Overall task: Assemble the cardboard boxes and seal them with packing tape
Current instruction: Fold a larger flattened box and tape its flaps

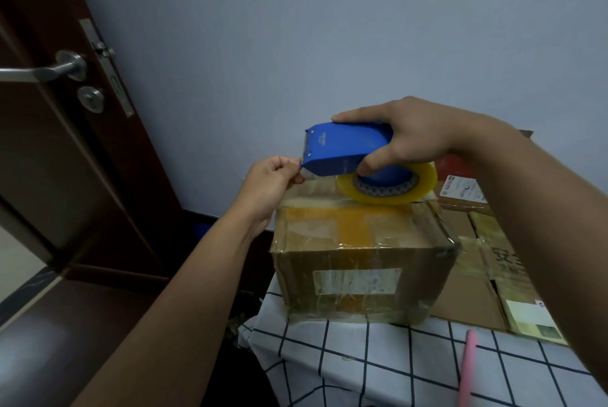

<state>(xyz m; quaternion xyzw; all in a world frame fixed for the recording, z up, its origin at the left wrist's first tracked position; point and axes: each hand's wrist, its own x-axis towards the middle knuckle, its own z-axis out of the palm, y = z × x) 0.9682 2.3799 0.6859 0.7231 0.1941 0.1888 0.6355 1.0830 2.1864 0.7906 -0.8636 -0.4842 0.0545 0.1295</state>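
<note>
A closed cardboard box (358, 275), covered with old tape and a label, stands on the table's left end. Just above its top my right hand (414, 140) grips a blue tape dispenser (342, 150) that carries a yellowish roll of clear tape (394, 188). At the dispenser's cutter end my left hand (269, 183) pinches the loose end of the tape (307, 176), which runs clear and thin down toward the box top.
The table wears a white cloth with a black grid (378, 370). Flattened cardboard boxes (487, 262) lie behind and right of the box. A pink pen-like object (467, 370) lies at the front right. A dark wooden door (49, 130) with a metal handle stands left.
</note>
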